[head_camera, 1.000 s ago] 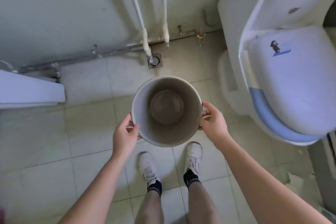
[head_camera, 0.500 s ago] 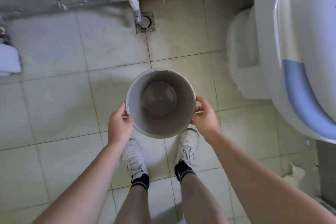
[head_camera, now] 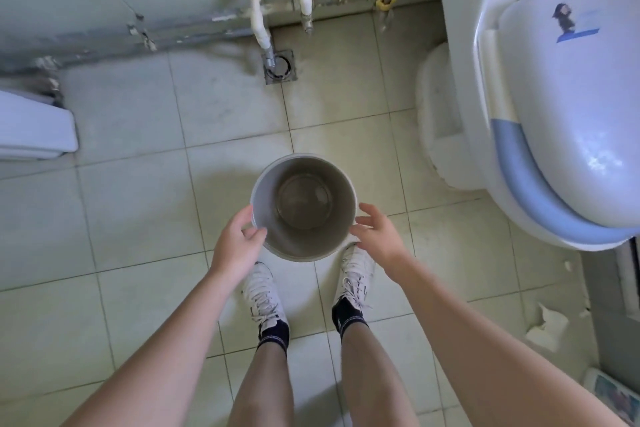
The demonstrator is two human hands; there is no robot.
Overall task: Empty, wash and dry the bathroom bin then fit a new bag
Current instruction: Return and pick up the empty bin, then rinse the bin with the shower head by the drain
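The round grey bathroom bin (head_camera: 311, 243) is upright and empty, low over the tiled floor just ahead of my white shoes. I cannot tell whether its base touches the tiles. My left hand (head_camera: 235, 243) holds the bin's left rim, thumb over the edge and fingers on the outside. My right hand (head_camera: 377, 236) hovers at the bin's right side with spread, relaxed fingers, a small gap between the fingertips and the rim. No bag is in the bin.
A white toilet (head_camera: 571, 132) with a blue-edged lid fills the right side. A floor drain (head_camera: 280, 66) and white pipes (head_camera: 256, 3) lie ahead along the wall. A white fixture (head_camera: 34, 128) juts in at left. Crumpled paper (head_camera: 549, 326) lies at lower right.
The bin has gone down toward the floor. My right hand has let go of the rim and opened; my left hand still holds it.
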